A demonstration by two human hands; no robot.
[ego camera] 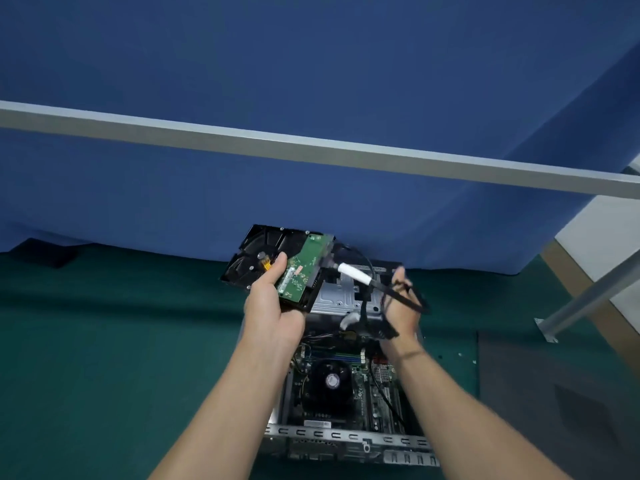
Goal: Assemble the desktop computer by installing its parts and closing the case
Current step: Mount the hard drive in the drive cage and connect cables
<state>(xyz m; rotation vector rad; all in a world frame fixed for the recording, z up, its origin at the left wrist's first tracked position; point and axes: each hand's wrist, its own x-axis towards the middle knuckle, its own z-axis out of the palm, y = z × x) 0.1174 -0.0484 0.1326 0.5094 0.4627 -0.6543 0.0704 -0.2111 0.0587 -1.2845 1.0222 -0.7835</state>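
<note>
Hard drive (273, 258): held up over the far end of the open case, tilted, with its green circuit board (300, 271) facing the camera.
Left hand (273, 306): grips the drive at its near edge. The thumb lies across the black face beside a small orange strip and the fingers are wrapped behind.
Right hand (401, 306): fingers are curled round a bundle of black cables (419, 301), just right of the drive and not touching it.
White plug (353, 273): reaches from the drive's right end toward the right hand. I cannot tell whether it is seated in the drive.
Case (346, 438): lies open on the green mat (104, 341) under both forearms.
Inside the case: a motherboard with a round cooler fan (329, 380) near the middle, and a silver drive cage (341, 294) at the far end, below the raised drive.
Surroundings: a blue cloth (311, 81) hangs behind, crossed by a grey metal bar (311, 150). A dark grey panel (554, 393) lies on the mat just right of the case.
</note>
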